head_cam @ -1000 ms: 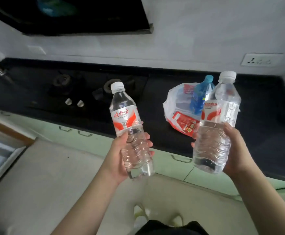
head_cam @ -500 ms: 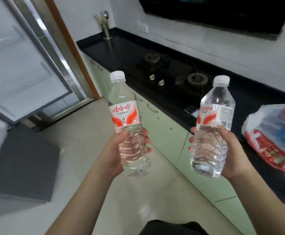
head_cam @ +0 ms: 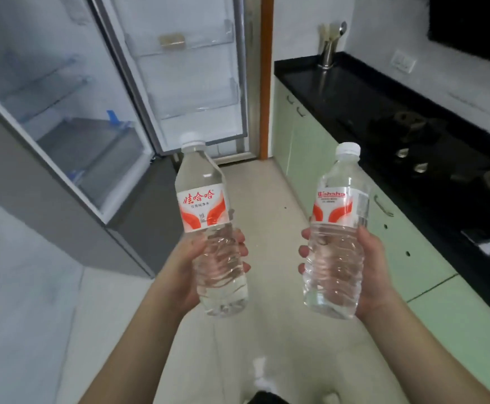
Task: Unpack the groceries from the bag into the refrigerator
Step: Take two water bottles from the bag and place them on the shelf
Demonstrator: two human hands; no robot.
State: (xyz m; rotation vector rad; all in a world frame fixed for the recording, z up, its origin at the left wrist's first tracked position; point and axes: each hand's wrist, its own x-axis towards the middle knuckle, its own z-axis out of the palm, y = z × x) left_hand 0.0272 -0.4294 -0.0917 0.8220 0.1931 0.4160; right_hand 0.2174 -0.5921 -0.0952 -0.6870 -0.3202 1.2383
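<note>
Plainly, the open fridge (head_cam: pixel 71 118) lay upper left, nearer the left hand (head_cam: pixel 192 266); both hands gripped upright bottles, the right hand (head_cam: pixel 366 269) too.

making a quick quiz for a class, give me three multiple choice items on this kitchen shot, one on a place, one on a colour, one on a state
1. Where is the open refrigerator?
A. ahead and to the left
B. right of the counter
C. out of view

2. What colour are the bottle caps?
A. blue
B. white
C. red

3. What is the left hand doing?
A. hanging idle
B. pressing the floor
C. gripping a water bottle

Key: 1 A, its shelves show at upper left. 2 B, both caps are white. 3 C, fingers curl round the bottle's lower part.
</note>
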